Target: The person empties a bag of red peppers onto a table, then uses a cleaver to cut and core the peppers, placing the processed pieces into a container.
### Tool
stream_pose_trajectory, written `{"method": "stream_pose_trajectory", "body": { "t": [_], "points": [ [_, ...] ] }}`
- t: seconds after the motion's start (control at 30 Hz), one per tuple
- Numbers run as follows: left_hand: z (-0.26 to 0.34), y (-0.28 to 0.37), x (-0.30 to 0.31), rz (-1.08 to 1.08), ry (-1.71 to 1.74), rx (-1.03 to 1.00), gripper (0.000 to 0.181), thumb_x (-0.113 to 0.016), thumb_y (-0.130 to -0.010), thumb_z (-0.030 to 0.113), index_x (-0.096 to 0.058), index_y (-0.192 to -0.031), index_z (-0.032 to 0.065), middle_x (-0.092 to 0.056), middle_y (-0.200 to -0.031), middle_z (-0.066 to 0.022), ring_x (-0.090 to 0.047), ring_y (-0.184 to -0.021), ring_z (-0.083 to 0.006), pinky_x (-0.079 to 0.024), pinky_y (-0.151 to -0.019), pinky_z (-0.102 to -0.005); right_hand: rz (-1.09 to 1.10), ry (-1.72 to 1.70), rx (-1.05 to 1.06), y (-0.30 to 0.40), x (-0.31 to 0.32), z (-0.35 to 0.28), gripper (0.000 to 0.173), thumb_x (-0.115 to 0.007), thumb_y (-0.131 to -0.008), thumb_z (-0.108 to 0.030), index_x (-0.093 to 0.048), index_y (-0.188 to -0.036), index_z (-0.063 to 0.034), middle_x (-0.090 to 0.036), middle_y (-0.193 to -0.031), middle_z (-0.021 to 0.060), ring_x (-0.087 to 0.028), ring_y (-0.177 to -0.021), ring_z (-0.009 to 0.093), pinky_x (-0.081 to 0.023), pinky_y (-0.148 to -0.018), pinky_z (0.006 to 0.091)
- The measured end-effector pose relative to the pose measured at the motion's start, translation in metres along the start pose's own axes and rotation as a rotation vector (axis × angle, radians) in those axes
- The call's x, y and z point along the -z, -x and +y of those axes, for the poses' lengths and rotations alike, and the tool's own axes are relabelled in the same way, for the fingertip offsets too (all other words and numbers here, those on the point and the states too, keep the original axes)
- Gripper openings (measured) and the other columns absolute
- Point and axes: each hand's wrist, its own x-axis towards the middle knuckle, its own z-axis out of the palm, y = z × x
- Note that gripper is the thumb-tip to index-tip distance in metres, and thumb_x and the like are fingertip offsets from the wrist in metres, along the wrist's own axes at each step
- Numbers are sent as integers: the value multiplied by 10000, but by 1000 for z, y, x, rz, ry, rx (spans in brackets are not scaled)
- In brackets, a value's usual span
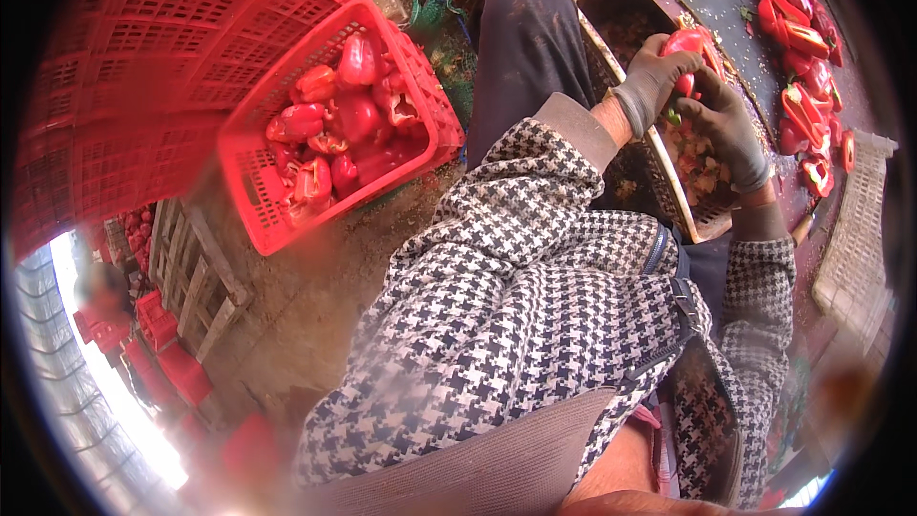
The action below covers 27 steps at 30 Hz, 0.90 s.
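Observation:
My left hand (648, 82), in a grey glove, grips a red bell pepper (682, 43) from its near left side. My right hand (727, 125), gloved alike, has its fingers on the same pepper from the right, and they partly hide it. A small green piece, perhaps a stem (672, 116), shows just under the fingers. Beneath both hands stands a dirty crate with a pale rim (670, 175), holding pepper scraps (698, 158) and seeds. Beyond them, a row of red peppers (806, 97), some cut open, lies along the work table (845, 86).
At left a red plastic crate (251, 186) holds peppers (358, 115), beside tall stacked red crates (143, 86). A wooden-handled tool (804, 229) lies on the table's near right. A wooden pallet (208, 279) and a blurred person (104, 294) are farther left. Green netting (437, 14) lies near my knee.

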Motion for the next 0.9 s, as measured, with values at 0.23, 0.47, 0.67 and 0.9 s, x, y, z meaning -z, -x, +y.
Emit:
{"method": "stream_pose_trajectory", "body": {
  "t": [0.23, 0.47, 0.67, 0.9],
  "points": [
    [-49, -47, 54, -81, -332, -361, 353, -734, -781, 183, -629, -1069, 9, -647, -916, -93, -644, -779, -190, -558, -662, -318, 82, 254, 100, -12, -6, 16, 431, -727, -852, -166, -607, -1239, -20, -677, -935, 31, -633, -811, 95, -530, -751, 264],
    [-17, -40, 22, -26, -84, 64, 210, -624, -919, 154, -668, -1056, 2, -688, -946, -77, -678, -805, -164, -555, -690, -278, 532, 592, 271, -12, -16, 23, 331, -747, -770, -290, -631, -883, -2, -636, -805, 174, -635, -781, 337, -493, -708, 421],
    [-8, -24, 2, 98, -242, -175, 392, -672, -876, 78, -517, -1234, 39, -618, -1022, -47, -607, -816, -130, -532, -715, -286, 805, 758, 122, 3, -9, 38, 391, -760, -769, -343, -624, -929, -13, -658, -934, 197, -639, -884, 373, -499, -795, 453],
    [37, -30, 12, 99, -89, -535, 455, -697, -884, 115, -493, -1287, 63, -592, -1143, -62, -595, -1007, -171, -515, -898, -338, 750, 1059, -266, 66, 70, 93, 497, -705, -826, -444, -607, -1100, -40, -623, -1138, 224, -612, -1043, 390, -499, -873, 450]
  ]
}}
